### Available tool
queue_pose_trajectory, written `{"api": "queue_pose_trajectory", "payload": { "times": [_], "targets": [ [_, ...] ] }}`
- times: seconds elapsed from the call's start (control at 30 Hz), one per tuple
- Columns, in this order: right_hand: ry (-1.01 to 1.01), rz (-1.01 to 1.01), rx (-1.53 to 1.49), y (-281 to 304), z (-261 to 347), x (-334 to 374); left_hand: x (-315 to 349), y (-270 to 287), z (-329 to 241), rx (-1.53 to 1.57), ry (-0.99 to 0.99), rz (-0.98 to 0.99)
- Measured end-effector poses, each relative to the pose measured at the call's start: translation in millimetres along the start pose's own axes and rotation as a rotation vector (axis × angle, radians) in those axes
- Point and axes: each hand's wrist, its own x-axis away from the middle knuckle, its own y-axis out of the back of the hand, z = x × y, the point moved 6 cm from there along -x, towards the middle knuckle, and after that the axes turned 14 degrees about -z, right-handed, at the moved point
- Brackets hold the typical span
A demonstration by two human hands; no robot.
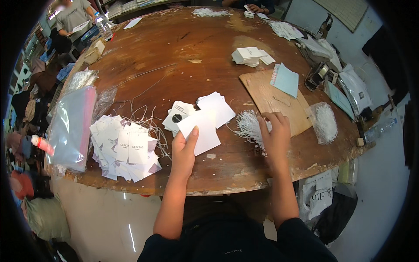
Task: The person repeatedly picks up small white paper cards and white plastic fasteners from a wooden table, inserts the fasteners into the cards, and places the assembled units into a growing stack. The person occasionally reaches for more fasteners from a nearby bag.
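Note:
My left hand (184, 150) grips a blank white card (203, 131), thumb on top and fingers underneath. My right hand (277, 135) is at a bundle of white tag strings (249, 125), its fingers curled down into the strings; the fingertips are partly hidden. Just beyond the held card lie a stack of white cards (217, 105) and a few cards with a black round print (178, 114). To the left, a heap of printed hang tags (124, 150) is spread out, with loose white strings (150, 126) trailing along its right side.
Clear plastic bags (72, 126) lie at the left table edge. On the right are a brown board (257, 89) with a light blue sheet (286, 81), a bag of white strings (325, 123) and a sewing machine (317, 76). More cards (248, 56) sit farther back. Two other people are across the table.

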Motion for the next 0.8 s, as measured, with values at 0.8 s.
{"api": "queue_pose_trajectory", "payload": {
  "times": [0.8],
  "targets": [
    [0.055,0.204,-0.292,-22.2,-8.5,6.5,0.8,1.2,1.4,-0.018,0.029,0.035]
  ]
}}
